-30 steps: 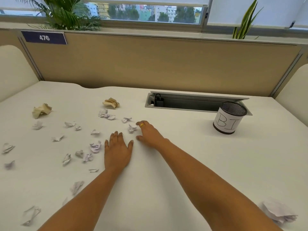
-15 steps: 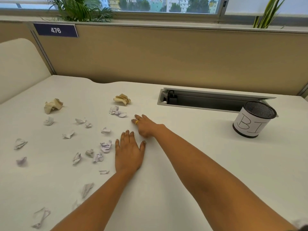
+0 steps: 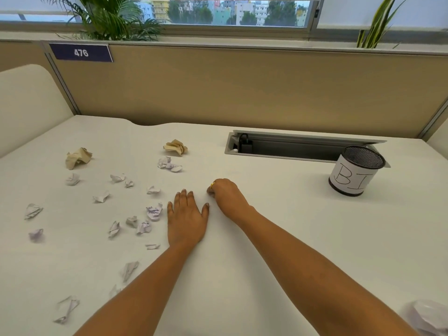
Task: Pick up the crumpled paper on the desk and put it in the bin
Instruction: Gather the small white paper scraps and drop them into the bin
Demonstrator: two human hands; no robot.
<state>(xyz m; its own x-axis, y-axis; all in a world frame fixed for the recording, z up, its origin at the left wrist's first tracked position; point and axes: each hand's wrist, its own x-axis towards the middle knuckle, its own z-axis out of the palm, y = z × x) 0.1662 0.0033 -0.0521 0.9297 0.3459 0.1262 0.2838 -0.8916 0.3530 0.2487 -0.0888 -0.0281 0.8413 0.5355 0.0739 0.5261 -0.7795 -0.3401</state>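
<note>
- Paper scraps litter the left half of a white desk (image 3: pixel 278 238): two tan wads, one at far left (image 3: pixel 78 157) and one nearer the middle (image 3: pixel 176 146), with many small white crumpled pieces scattered between and in front of them, among them a piece at the left edge (image 3: pixel 32 210) and a cluster (image 3: pixel 154 212) just left of the person's left hand.
- Left hand (image 3: pixel 186 218) lies palm down on the desk, fingers straight and close together, holding nothing.
- Right hand (image 3: pixel 226 196), with a gold ring (image 3: pixel 212 185) on one finger, sits just beyond the left hand's thumb, fingers curled under against the desk; whether a scrap is inside the curl cannot be told.
- Recessed cable tray (image 3: pixel 291 147) is open in the desk behind the hands, a black plug at its left end.
- Bin (image 3: pixel 354 174), a black mesh cup wrapped in white paper hand-lettered "BI", stands upright at the right, touching the tray's front edge and well apart from both hands.
- Larger white crumpled sheet (image 3: pixel 430 316) lies at the lower right corner.
</note>
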